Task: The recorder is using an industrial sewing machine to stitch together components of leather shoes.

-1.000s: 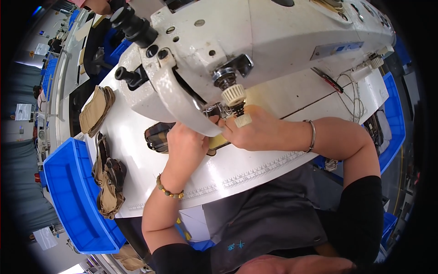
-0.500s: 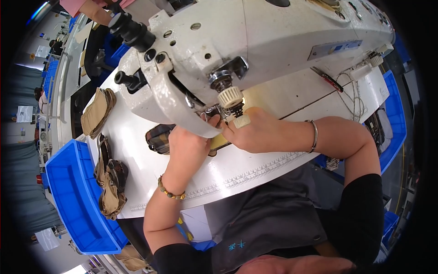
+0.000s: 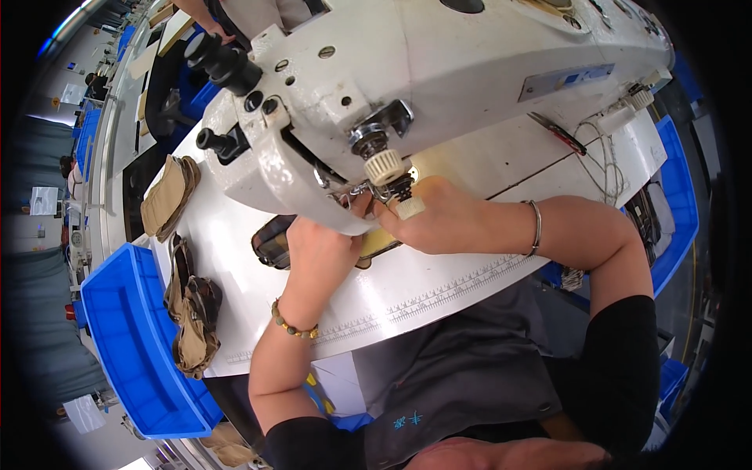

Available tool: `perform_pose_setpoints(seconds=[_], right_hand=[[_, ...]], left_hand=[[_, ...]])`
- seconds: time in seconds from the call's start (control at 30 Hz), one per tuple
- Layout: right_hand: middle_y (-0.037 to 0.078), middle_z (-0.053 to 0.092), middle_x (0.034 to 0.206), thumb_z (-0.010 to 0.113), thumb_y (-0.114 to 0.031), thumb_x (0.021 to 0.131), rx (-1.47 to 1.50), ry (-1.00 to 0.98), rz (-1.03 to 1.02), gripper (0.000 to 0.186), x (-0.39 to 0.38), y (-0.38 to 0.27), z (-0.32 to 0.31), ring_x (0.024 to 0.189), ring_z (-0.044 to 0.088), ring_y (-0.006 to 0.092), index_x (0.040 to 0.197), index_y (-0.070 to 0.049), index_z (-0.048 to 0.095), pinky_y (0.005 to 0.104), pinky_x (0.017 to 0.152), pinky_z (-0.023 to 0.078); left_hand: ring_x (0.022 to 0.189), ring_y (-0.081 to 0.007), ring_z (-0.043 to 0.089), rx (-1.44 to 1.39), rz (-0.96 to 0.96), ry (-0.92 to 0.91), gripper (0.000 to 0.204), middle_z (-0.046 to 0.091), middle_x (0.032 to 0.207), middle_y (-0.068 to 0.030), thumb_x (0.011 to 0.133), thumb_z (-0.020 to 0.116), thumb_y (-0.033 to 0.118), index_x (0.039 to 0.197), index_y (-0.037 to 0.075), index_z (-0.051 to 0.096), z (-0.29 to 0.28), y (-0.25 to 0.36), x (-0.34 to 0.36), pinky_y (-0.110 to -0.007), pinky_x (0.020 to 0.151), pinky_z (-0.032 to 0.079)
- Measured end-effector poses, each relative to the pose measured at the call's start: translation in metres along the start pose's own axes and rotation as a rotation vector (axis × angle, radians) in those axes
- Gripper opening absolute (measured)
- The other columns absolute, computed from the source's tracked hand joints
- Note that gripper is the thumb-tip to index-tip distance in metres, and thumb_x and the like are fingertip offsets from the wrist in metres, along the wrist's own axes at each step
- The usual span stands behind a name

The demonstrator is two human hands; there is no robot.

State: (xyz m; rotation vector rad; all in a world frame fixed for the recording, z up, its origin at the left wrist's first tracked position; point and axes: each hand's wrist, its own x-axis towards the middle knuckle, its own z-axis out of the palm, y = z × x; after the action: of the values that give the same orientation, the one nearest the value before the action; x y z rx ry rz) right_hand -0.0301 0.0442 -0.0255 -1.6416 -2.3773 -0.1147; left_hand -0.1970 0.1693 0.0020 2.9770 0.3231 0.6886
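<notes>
A white sewing machine (image 3: 462, 74) spans the upper middle of the view. Beneath its head lies a plaid fabric piece (image 3: 273, 241), dark-edged, with a yellowish part showing between my hands. My left hand (image 3: 323, 244) bears on the piece left of the needle area, its fingers bent closed. From the right, my right hand (image 3: 431, 219) closes on the same work, thumb and fingers drawn together close to the presser area. The machine head and a cream knob (image 3: 385, 167) hide part of the fingertips and the needle.
Tan fabric pieces (image 3: 168, 197) and a bundle of sewn pieces (image 3: 196, 321) lie at the table's left edge, beside a blue bin (image 3: 141, 337). Thread snips (image 3: 558, 133) and loose thread rest at right, near another blue bin (image 3: 680, 204). Another person's arm (image 3: 205, 17) shows top left.
The view has shifted slightly. My hands keep nearly the same place on the fabric at the machine. At the top left, the other person's arm has changed position.
</notes>
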Motion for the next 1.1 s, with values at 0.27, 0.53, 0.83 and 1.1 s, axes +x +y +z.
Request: perform_pose_setpoints(seconds=[0.27,0.53,0.83,1.1], right_hand=[[0.013,0.06,0.058,0.07,-0.017,0.07,0.181,0.376,0.2,0.016,0.008,0.01,0.012,0.056,0.065,0.0304,0.063,-0.005,0.063,0.04,0.053,0.052],[0.004,0.064,0.069,0.07,-0.012,0.082,0.319,0.405,0.158,0.009,0.009,0.02,0.036,0.059,0.064,0.0241,0.091,-0.011,0.07,0.0367,0.05,0.049],[0.008,0.059,0.062,0.067,-0.021,0.076,0.189,0.377,0.102,0.008,0.01,0.017,0.027,0.059,0.063,0.0278,0.082,-0.014,0.069,0.0404,0.053,0.049],[0.008,0.058,0.062,0.067,-0.022,0.077,0.133,0.353,0.069,0.009,0.01,0.019,0.025,0.059,0.062,0.0282,0.08,-0.014,0.067,0.0407,0.054,0.049]], left_hand=[[0.061,-0.0228,0.062,0.036,-0.038,0.008,0.02,0.07,0.087,-0.0066,0.074,0.078,0.009,0.093,0.011,0.077,-0.009,-0.003,-0.006,-0.034,0.056,0.048],[0.062,-0.0205,0.064,-0.148,-0.124,-0.005,0.019,0.071,0.088,-0.009,0.079,0.079,0.012,0.098,0.01,0.076,-0.025,-0.004,-0.003,-0.034,0.058,0.051],[0.06,-0.0356,0.063,-0.353,-0.454,0.061,0.01,0.065,0.068,-0.0172,0.078,0.072,0.006,0.088,0.001,0.073,-0.002,-0.039,-0.009,-0.04,0.06,0.052],[0.061,-0.0329,0.065,-0.045,-0.166,-0.008,0.012,0.065,0.064,-0.0127,0.073,0.068,0.001,0.082,0.006,0.074,0.005,-0.043,-0.013,-0.04,0.059,0.054]])
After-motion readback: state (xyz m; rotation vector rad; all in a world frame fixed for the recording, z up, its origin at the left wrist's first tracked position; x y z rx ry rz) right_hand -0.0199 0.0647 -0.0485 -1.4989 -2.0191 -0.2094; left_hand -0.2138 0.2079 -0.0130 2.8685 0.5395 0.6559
